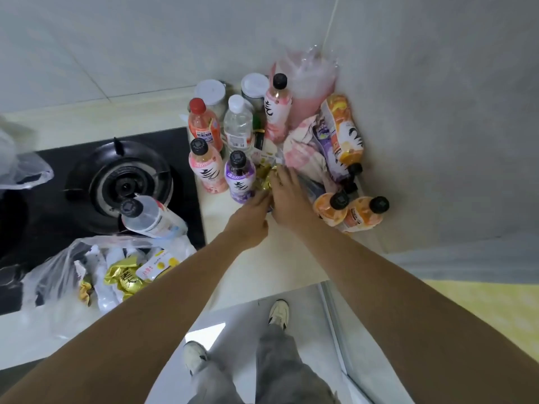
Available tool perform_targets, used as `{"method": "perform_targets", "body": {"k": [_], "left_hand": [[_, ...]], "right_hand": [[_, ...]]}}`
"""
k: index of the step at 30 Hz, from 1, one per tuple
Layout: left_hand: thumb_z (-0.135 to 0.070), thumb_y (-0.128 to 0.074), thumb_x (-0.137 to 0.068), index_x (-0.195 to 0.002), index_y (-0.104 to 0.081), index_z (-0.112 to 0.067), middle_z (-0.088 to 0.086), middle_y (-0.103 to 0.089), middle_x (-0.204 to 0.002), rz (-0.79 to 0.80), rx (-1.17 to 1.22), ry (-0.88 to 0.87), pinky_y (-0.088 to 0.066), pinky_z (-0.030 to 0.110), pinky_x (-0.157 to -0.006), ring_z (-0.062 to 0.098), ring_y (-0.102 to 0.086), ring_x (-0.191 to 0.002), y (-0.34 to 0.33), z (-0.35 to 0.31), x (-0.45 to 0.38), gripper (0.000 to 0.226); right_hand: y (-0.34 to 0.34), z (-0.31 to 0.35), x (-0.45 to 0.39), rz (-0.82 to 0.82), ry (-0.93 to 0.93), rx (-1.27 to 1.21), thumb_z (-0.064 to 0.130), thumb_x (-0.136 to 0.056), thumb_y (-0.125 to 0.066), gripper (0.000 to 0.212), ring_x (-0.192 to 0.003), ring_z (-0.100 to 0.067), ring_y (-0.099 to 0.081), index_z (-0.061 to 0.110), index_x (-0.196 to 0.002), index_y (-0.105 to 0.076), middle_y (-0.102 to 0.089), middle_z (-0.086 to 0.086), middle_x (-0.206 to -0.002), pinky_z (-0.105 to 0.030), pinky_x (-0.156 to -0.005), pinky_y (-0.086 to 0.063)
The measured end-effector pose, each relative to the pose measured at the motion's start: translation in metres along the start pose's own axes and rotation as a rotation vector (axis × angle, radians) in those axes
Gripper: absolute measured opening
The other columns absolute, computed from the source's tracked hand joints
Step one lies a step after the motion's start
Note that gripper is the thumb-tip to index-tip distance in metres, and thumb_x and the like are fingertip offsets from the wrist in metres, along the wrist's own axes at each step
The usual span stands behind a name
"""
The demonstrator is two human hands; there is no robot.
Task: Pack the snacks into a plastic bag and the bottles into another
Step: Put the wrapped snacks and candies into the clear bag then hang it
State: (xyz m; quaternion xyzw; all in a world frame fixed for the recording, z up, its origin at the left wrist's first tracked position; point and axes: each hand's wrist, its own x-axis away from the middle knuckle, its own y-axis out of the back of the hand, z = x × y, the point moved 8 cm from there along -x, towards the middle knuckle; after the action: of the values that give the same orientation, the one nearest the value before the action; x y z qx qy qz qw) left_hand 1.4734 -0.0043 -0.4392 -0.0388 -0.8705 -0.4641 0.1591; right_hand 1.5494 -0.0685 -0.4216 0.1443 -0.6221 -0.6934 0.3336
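Both hands reach into a heap of gold-wrapped snacks (264,174) in the counter corner. My left hand (250,220) curls its fingers at the pile's near edge, and my right hand (287,193) grips gold wrappers from above. Several drink bottles stand around the heap: a pink one (205,167), a purple one (239,176) and two orange ones (364,212). A clear plastic bag (96,272) at the lower left holds gold and white snack packets. A clear bottle (148,215) lies against that bag.
A black gas hob (122,176) fills the left of the counter. White-lidded jars (211,94) and a pink plastic bag (306,86) stand against the tiled wall. Another thin bag (20,167) hangs at the far left edge. The floor and my shoes show below.
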Motion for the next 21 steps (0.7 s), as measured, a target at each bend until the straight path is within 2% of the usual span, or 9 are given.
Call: {"method": "perform_targets", "body": {"k": [3, 6, 8, 12, 18, 21], "left_hand": [[-0.008, -0.056, -0.089, -0.159, -0.027, -0.02, -0.005, -0.02, -0.167, 0.06, -0.037, 0.012, -0.045, 0.047, -0.111, 0.023, -0.026, -0.151, -0.011, -0.002, -0.008, 0.077], [-0.011, -0.056, -0.09, -0.159, -0.028, -0.02, -0.005, -0.024, -0.165, 0.057, -0.126, 0.017, -0.045, 0.042, -0.11, 0.02, -0.022, -0.151, -0.014, -0.002, -0.005, 0.074], [-0.01, -0.056, -0.088, -0.157, -0.033, -0.023, -0.007, -0.027, -0.164, 0.018, -0.162, 0.002, -0.048, 0.041, -0.107, 0.019, -0.025, -0.15, -0.013, 0.0, 0.005, 0.074], [-0.01, -0.057, -0.088, -0.155, -0.037, -0.021, -0.007, -0.027, -0.165, 0.008, -0.215, 0.01, -0.044, 0.039, -0.112, 0.02, -0.027, -0.15, -0.015, 0.012, 0.035, 0.071], [-0.012, -0.063, -0.082, -0.139, -0.055, -0.013, 0.002, -0.044, -0.154, -0.02, -0.268, 0.06, -0.045, 0.039, -0.109, 0.027, -0.041, -0.142, -0.015, 0.035, 0.079, 0.057], [-0.012, -0.067, -0.079, -0.128, -0.062, -0.013, 0.003, -0.055, -0.14, -0.054, -0.262, 0.111, -0.051, 0.039, -0.1, 0.028, -0.053, -0.129, -0.011, 0.043, 0.091, 0.049]], "right_hand": [[-0.007, -0.003, -0.007, 0.013, -0.011, 0.032, 0.014, -0.087, -0.071, 0.081, -0.153, -0.04, -0.019, 0.01, -0.157, -0.03, -0.019, -0.014, -0.168, -0.052, -0.123, -0.029], [-0.007, -0.004, -0.002, -0.008, -0.059, 0.002, 0.011, -0.09, -0.068, 0.075, -0.147, -0.039, -0.027, 0.011, -0.156, -0.032, -0.021, -0.014, -0.166, -0.051, -0.117, -0.037], [-0.006, -0.006, 0.005, -0.013, -0.084, -0.013, 0.013, -0.089, -0.069, 0.073, -0.142, -0.039, -0.033, 0.01, -0.153, -0.033, -0.026, -0.015, -0.161, -0.048, -0.112, -0.04], [-0.007, -0.004, 0.021, 0.002, -0.121, -0.097, 0.021, -0.089, -0.072, 0.062, -0.134, -0.038, -0.042, 0.009, -0.141, -0.041, -0.039, -0.018, -0.149, -0.045, -0.107, -0.041], [-0.022, 0.018, 0.055, 0.057, -0.117, -0.174, 0.022, -0.086, -0.078, 0.066, -0.127, -0.037, -0.046, 0.009, -0.139, -0.042, -0.039, -0.015, -0.146, -0.043, -0.105, -0.041], [-0.024, 0.023, 0.062, 0.063, -0.106, -0.168, 0.02, -0.082, -0.081, 0.067, -0.123, -0.035, -0.048, 0.009, -0.137, -0.044, -0.041, -0.015, -0.14, -0.04, -0.102, -0.044]]}}
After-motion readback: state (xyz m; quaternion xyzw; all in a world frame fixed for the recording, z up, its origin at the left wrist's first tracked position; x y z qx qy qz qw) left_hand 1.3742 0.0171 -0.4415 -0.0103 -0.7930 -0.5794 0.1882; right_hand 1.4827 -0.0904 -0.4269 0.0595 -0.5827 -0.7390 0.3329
